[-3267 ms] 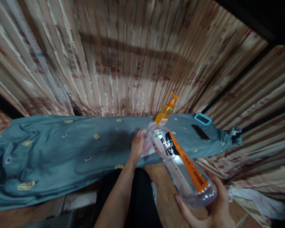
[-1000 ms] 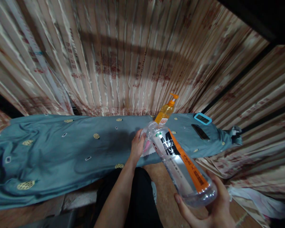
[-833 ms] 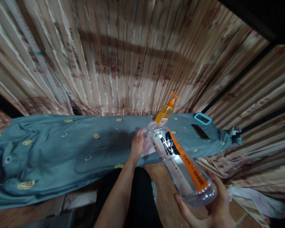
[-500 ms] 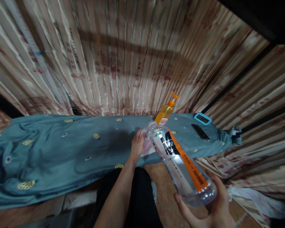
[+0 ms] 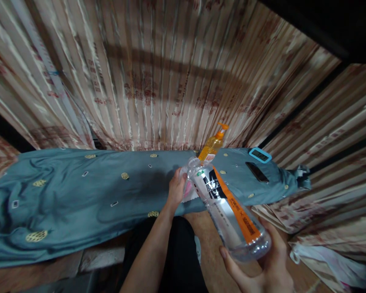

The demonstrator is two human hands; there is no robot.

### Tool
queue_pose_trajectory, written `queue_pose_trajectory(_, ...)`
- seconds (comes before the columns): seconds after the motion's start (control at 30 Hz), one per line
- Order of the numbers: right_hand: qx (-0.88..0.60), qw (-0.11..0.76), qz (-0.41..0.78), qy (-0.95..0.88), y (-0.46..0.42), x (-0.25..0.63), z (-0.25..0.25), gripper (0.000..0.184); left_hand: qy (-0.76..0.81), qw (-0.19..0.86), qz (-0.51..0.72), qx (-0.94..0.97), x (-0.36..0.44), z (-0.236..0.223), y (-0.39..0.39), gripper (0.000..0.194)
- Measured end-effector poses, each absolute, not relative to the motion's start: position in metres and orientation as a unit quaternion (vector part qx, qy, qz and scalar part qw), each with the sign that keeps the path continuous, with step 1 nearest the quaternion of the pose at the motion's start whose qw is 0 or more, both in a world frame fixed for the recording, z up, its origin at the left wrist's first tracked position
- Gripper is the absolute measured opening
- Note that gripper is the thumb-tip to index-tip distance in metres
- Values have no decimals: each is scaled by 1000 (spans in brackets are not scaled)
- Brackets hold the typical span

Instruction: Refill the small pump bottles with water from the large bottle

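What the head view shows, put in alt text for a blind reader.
A right hand holds a tilted clear bottle by its base; the left hand, near its neck, holds something clear, partly hidden. On teal cloth beyond are a yellow pump bottle, a dark phone and a blue-framed display.

I see 2 btls: 1 clear btl (image 5: 227, 209), 1 yellow pump btl (image 5: 211, 148); 2 hands, L hand (image 5: 176, 188) & R hand (image 5: 266, 270); 1 dk phone (image 5: 256, 171), 1 blue-rimmed digi clock (image 5: 260, 155) & 1 shoe (image 5: 198, 247).

Clear bottle (image 5: 212, 209) labelled orange and black, amber pump bottle (image 5: 212, 145), pineapple-print teal cloth (image 5: 79, 211)
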State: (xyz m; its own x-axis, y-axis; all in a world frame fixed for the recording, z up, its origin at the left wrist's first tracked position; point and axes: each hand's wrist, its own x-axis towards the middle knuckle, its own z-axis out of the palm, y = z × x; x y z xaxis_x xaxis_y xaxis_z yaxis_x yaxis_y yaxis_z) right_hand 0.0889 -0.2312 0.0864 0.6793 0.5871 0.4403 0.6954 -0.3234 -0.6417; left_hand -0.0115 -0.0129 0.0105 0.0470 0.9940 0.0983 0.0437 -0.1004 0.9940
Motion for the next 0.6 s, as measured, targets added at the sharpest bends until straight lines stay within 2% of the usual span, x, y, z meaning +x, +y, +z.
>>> queue_pose_trajectory(0.07,-801,436,-64,-406,-230,89,85,107,473,469,502,553,-12,8,-13,32)
queue_pose_trajectory(0.23,-770,462,-50,-437,-230,92,77,97,490,439,484,577,-11,0,-9,59)
queue_pose_trajectory(0.5,-757,479,-9,-445,-230,92,75,91,472,429,488,595,-12,-8,0,58)
queue_pose_trajectory(0.6,-757,488,15,-435,-232,91,78,93,456,429,496,602,-12,-11,1,52)
